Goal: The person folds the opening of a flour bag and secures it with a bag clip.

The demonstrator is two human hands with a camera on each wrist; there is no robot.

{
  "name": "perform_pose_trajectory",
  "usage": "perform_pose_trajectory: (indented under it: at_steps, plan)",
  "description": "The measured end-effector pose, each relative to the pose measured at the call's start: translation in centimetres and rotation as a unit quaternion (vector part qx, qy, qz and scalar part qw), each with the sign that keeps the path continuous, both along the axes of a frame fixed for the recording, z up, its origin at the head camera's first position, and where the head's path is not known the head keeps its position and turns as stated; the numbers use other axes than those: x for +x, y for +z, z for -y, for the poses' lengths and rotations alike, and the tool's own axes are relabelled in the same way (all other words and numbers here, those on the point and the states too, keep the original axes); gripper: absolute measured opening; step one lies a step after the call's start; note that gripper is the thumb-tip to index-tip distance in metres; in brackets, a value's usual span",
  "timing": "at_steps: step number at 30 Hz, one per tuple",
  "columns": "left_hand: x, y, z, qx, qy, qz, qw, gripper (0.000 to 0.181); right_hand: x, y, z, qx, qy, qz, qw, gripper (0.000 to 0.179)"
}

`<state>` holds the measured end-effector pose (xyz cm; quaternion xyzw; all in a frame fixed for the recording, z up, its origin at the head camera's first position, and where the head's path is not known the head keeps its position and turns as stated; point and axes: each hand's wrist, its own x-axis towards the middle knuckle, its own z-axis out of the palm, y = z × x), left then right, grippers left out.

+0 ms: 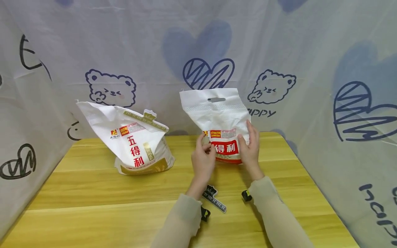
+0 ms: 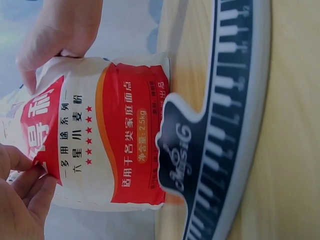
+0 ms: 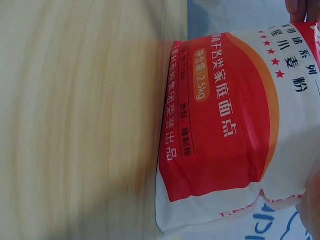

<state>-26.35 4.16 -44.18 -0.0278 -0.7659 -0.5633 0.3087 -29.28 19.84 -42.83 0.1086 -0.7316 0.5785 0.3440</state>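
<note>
A white and red flour bag [image 1: 214, 113] stands upright, its flat top with a handle slot raised. My left hand [image 1: 203, 160] pinches the bag's front at its left side, beside the red label; the left wrist view shows these fingertips [image 2: 37, 185] bunched on a fold. At the right side my right hand [image 1: 250, 146] grips the bag, thumb on the front and fingers along the side. On the table below the bag lies a black sealing clip [image 1: 214, 198] with a piano-key pattern, partly behind my left forearm.
A second flour bag [image 1: 136, 144], white and gold, leans on the left with a gold clip [image 1: 145, 119] across its upper part. Both bags stand on a wooden table [image 1: 93, 213]. A printed cloth [image 1: 139, 41] hangs close behind and along both sides.
</note>
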Motion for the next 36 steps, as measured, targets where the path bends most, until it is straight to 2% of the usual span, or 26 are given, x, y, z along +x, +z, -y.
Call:
perform_pose_trajectory:
  at_steps: [2,6,11,19,27,31,32,36]
  plan:
    - [0.3,0.0,0.5,0.006,0.009,0.004,0.9999,0.05,-0.2,-0.2,0.4,0.005,0.008,0.01,0.9999,0.057]
    - [0.8,-0.1,1.4,0.015,0.024,0.002,0.9996,0.052,-1.7,-1.5,0.9,0.013,0.021,0.016,0.9996,0.059]
    - [0.9,-0.3,2.4,0.011,0.041,-0.015,0.999,0.05,-2.4,-1.9,1.8,0.023,0.035,0.02,0.9989,0.059]
    - [1.2,-0.2,4.1,0.002,0.058,-0.029,0.9979,0.049,-2.6,-2.0,3.5,0.025,0.051,0.023,0.9982,0.059]
    - [0.9,-0.2,5.4,0.005,0.06,-0.032,0.9977,0.048,-2.7,-2.0,4.9,0.024,0.062,0.039,0.997,0.059]
    - [0.7,0.0,5.6,0.005,0.051,-0.023,0.9984,0.05,-2.5,-1.7,4.9,0.017,0.062,0.062,0.996,0.059]
    - [0.7,0.0,5.5,0.004,0.049,-0.023,0.9985,0.05,-2.0,-1.1,5.0,0.012,0.066,0.066,0.9956,0.059]
    - [0.6,-0.1,5.6,0.005,0.048,-0.035,0.9982,0.05,-1.9,-0.6,4.7,-0.005,0.074,0.075,0.9944,0.061]
